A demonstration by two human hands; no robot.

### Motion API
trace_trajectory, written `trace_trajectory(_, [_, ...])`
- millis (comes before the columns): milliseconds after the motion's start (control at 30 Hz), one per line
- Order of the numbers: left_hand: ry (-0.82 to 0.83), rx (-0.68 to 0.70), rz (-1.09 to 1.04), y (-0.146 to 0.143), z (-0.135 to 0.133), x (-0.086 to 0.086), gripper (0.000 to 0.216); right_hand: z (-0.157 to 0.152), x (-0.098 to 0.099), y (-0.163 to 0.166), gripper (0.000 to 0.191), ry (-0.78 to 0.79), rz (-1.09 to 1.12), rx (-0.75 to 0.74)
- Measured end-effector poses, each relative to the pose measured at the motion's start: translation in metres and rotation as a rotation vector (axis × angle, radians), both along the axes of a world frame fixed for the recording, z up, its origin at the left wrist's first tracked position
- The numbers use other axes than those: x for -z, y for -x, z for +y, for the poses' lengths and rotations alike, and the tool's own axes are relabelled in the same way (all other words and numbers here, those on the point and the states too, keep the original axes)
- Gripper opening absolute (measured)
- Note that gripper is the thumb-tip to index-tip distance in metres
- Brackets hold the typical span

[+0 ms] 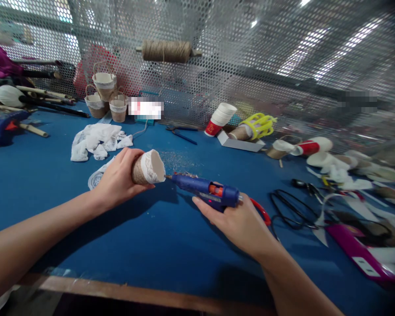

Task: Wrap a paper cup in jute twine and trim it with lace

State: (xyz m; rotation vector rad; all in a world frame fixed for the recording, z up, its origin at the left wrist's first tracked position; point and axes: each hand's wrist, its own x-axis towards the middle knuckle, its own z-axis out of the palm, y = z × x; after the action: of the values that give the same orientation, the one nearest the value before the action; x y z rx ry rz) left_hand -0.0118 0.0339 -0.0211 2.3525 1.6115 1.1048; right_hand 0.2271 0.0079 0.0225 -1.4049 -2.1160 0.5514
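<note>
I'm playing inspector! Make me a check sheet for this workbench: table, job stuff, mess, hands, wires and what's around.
Surface: blue tabletop, pale specks scattered on it.
Job's things: twine-wrapped cup with lace band, tilted; blue glue gun, pointing at the cup's rim, contact unclear.
Clutter: lace pile, pliers, stacked paper cups.
Hands: left hand holds the cup; right hand grips the glue gun.
Cables: black cable, loosely looped near purple power strip.
Surroundings: perforated screen behind; twine spool before it.

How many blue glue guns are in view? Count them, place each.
2: one blue glue gun in the right hand, and a second glue gun lying at the picture's left edge. Others may be hidden.
</note>
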Motion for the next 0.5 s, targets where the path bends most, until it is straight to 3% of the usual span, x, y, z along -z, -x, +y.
trace_trajectory(500, [-0.054,-0.029,0.025,0.0008,0.0017,0.0003,0.054,-0.0018,-0.0028,-0.0015,0.012,0.047,0.019,-0.045])
